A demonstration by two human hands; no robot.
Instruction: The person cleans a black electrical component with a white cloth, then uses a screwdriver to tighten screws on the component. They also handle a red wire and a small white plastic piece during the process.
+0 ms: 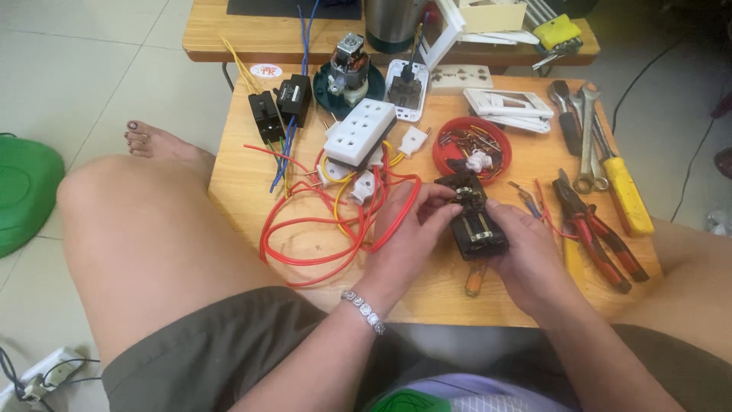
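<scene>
Two hands on one black socket body (474, 221), held just above the wooden table (244, 172) edge. Left hand (408, 229) fingers pinch its top end, right hand (526, 255) cups the lower end. Best kept steady, contacts facing up, clear of red wire (320, 229) loops. Pliers (591, 229) lie near.

A low wooden table (244, 164) stands on a floor of pale square tiles (91, 69), with a second wooden table (206, 30) just behind it. Soft, even light fills the room. A green cushion (23, 191) lies on the floor at left.
</scene>
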